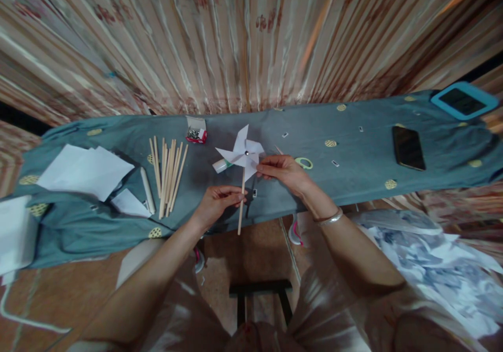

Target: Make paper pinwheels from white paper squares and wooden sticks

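Note:
A white paper pinwheel (240,152) with a silver pin at its centre is fixed near the top of a wooden stick (241,218). My left hand (218,202) pinches that stick below the blades. The fingers of my right hand (283,171) are closed at the edge of the lower right blade. Behind the pinwheel lies a white tube (221,166), partly hidden. Scissors with a light green handle (304,163) rest just beyond my right hand, which covers part of them.
Several wooden sticks (168,176), a white pen-like tool (148,190) and paper sheets (84,171) lie left. An open box of pins (196,130) stands behind. At right are a phone (408,147) and a blue-framed device (465,101). A bag of paper scraps (444,268) sits below.

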A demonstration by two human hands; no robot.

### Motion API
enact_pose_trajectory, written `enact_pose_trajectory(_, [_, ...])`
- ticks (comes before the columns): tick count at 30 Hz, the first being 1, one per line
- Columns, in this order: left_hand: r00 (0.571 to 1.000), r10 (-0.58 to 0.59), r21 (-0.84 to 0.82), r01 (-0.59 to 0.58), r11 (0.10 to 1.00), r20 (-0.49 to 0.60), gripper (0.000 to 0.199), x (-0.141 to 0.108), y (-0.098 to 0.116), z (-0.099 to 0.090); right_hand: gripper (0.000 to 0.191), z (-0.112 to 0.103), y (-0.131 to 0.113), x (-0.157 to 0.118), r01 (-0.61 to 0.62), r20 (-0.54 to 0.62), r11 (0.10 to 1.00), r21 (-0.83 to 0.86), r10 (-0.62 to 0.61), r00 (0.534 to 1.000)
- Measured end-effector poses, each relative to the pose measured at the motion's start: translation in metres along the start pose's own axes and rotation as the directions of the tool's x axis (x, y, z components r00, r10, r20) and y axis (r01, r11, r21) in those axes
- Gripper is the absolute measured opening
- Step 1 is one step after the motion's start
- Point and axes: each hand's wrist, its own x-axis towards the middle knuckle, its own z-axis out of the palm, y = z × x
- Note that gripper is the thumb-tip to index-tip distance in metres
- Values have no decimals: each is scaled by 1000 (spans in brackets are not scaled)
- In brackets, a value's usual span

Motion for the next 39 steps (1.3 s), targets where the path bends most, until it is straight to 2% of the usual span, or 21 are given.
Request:
enact_pose_trajectory(8, [1000,15,12,-15,1000,8,35,0,-2,-1,40,6,-2,-2,-27,16,1000,6,27,1000])
enact_pose_trajectory(19, [1000,3,14,-4,1000,7,39,0,1,1,35,11,-2,-1,-13,46,998,-62,16,999])
enact_pose_trajectory(28, [1000,-11,-14,11,1000,13,35,1,0,0,35,19,-3,1,-9,68,994,-105,16,998])
enact_pose_trajectory(35, [1000,-8,-2,8,1000,6,35,1,-2,-1,42,24,-5,2,-23,152,996,-86,36,988])
enact_pose_trajectory(39, [1000,2,-5,-2,1000,3,37,2,-4,-3,42,23,-10,-1,-34,265,994,-108,62,962])
